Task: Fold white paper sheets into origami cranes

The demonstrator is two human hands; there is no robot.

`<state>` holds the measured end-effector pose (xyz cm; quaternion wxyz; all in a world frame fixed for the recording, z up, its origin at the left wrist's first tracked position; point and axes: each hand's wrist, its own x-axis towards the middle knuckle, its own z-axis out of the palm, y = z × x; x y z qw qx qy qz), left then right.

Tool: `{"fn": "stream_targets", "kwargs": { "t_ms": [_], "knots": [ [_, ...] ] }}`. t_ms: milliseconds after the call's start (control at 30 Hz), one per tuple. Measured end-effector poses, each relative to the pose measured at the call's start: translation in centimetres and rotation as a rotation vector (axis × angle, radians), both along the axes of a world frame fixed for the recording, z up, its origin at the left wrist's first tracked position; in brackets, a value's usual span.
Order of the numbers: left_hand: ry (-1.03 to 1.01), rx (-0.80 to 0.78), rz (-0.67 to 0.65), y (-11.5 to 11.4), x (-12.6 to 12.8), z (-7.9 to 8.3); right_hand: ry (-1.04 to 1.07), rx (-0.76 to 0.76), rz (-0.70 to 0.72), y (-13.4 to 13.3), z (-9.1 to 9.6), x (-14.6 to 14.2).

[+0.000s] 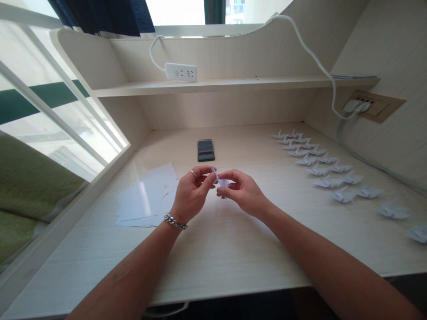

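Between my two hands, above the middle of the desk, is a small folded piece of white paper point(223, 182). My left hand point(195, 189), with a ring and a chain bracelet, pinches its left side between thumb and fingers. On the other side, my right hand point(240, 191) grips the paper with thumb and forefinger. Fingers cover part of the folds, so its full shape is hidden. White sheets of paper point(143, 200) lie loosely stacked left of my left hand. Several folded paper cranes point(328, 181) stand in rows on the right.
A dark wallet-like object point(206, 151) lies behind my hands. The desk point(233, 258) has a raised shelf point(227, 86) at the back holding a white power strip point(181, 72). Its white cable point(310, 51) drops to a wall socket point(375, 106). White bars point(50, 106) run along the left.
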<state>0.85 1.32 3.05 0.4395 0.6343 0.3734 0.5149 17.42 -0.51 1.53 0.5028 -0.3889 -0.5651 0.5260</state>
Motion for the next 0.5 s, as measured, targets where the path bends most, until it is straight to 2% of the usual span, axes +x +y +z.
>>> {"fn": "stream_targets", "kwargs": {
  "t_ms": [300, 500],
  "knots": [
    [0.014, 0.012, 0.025, -0.17, 0.12, 0.18, 0.077, -0.038, -0.009, 0.26, -0.05, -0.19],
    [0.185, 0.094, 0.088, -0.45, 0.02, -0.14, -0.148, 0.064, -0.084, -0.19, -0.07, -0.24]
  ]
}}
